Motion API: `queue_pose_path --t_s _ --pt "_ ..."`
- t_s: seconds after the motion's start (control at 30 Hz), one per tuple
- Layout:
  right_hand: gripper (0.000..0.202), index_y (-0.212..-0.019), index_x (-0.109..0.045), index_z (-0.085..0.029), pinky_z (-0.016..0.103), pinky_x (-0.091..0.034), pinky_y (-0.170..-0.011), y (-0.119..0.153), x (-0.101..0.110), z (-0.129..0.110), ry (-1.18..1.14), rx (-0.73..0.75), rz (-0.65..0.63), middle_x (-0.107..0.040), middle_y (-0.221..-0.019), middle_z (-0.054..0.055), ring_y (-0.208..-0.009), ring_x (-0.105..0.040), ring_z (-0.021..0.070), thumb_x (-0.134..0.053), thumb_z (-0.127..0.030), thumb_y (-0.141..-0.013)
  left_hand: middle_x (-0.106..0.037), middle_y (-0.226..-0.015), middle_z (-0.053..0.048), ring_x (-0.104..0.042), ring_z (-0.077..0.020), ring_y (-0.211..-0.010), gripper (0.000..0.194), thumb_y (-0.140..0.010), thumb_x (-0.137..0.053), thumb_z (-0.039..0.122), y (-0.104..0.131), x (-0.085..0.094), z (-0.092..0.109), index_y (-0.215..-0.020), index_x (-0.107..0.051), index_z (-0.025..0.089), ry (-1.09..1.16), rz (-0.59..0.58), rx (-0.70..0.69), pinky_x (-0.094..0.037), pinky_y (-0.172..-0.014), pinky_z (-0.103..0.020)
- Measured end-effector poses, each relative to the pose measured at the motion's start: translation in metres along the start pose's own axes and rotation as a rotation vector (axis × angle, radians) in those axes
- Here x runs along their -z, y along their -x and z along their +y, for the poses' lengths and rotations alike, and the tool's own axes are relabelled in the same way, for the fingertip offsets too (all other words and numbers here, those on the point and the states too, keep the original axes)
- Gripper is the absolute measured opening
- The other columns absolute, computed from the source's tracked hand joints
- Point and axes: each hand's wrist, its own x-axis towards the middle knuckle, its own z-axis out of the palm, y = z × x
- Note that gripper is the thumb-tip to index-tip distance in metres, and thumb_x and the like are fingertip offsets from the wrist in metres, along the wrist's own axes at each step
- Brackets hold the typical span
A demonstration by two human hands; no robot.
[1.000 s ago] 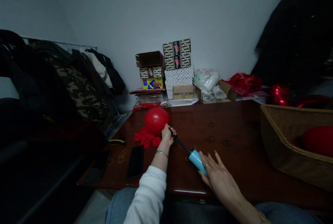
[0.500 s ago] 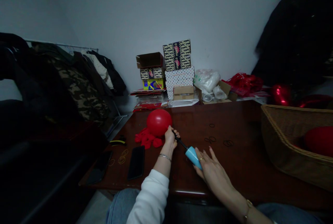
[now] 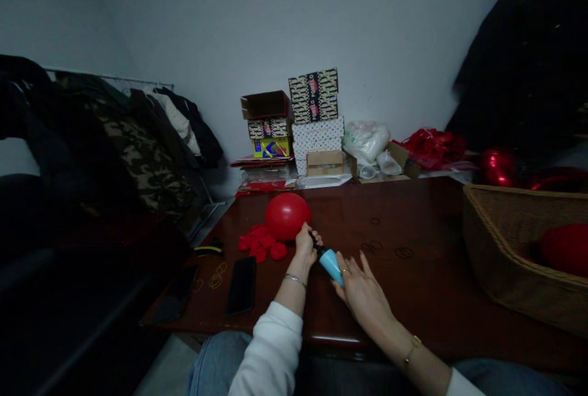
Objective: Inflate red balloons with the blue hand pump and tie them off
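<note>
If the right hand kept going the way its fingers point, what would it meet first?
Probably the left hand, just past the blue pump under the right hand; the red balloon lies beyond.

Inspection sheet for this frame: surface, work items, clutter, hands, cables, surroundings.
Surface: dark glossy table.
Work items: red balloon on a blue hand pump; flat red balloons beside it.
Clutter: two phones, rubber bands, wicker basket holding a red balloon.
Hands: left hand grips the balloon's neck at the nozzle; right hand on the pump.
Cables: nothing seen.
Surroundings: stacked boxes, hanging clothes, grey wall.
</note>
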Motion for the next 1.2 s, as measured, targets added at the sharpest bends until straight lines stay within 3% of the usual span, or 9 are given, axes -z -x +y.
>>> queue_pose_path --t_s 0.33,0.5,0.7,1.03,1.2 --pt "0.056 -0.136 -0.037 -0.007 0.047 -0.023 -0.111 0.049 -0.002 0.029 -0.014 0.098 0.045 -0.058 -0.126 0.014 -0.114 -0.056 0.0247 -0.048 -0.031 -0.087 -0.035 -0.051 0.006 -0.033 -0.0062 -0.038 0.028 -0.089 -0.045 0.036 -0.009 0.006 0.022 -0.068 -0.037 0.019 -0.011 0.021 -0.042 -0.024 -0.038 -0.017" --pt "0.057 -0.137 -0.035 -0.009 0.048 -0.023 -0.11 0.059 -0.002 0.036 -0.007 0.111 0.06 -0.058 -0.126 0.014 -0.114 -0.056 0.0249 -0.047 -0.032 -0.087 -0.034 -0.051 0.006 -0.032 -0.006 -0.038 0.029 -0.089 -0.046 0.037 -0.008 0.003 0.024 -0.068 -0.037 0.02 -0.002 0.037 -0.04 -0.023 -0.038 -0.017" --pt "0.054 -0.136 -0.038 -0.008 0.048 -0.02 -0.113 0.045 0.001 0.027 -0.032 0.064 0.03 -0.06 -0.123 0.015 -0.114 -0.056 0.0245 -0.046 -0.029 -0.087 -0.034 -0.051 0.006 -0.031 -0.0054 -0.037 0.028 -0.09 -0.044 0.035 -0.005 0.002 0.017 -0.068 -0.036 0.02 0.022 0.035 -0.021 -0.022 -0.037 -0.016" --pt "0.051 -0.131 -0.044 -0.001 0.046 -0.022 -0.112 -0.009 0.003 0.001 0.038 0.009 -0.012 -0.063 -0.116 0.02 -0.11 -0.058 0.0255 -0.048 -0.026 -0.086 -0.034 -0.05 0.006 -0.032 -0.0058 -0.037 0.026 -0.088 -0.046 0.036 0.0 -0.006 0.002 -0.069 -0.038 0.019 0.009 0.01 0.008 -0.023 -0.036 -0.016" --pt "0.052 -0.131 -0.043 -0.002 0.045 -0.02 -0.112 -0.012 -0.001 -0.005 0.064 -0.019 -0.008 -0.062 -0.117 0.02 -0.111 -0.058 0.0249 -0.05 -0.024 -0.085 -0.035 -0.05 0.006 -0.033 -0.006 -0.037 0.026 -0.087 -0.047 0.036 -0.004 -0.002 0.0 -0.07 -0.039 0.019 -0.018 0.013 0.008 -0.024 -0.036 -0.016"
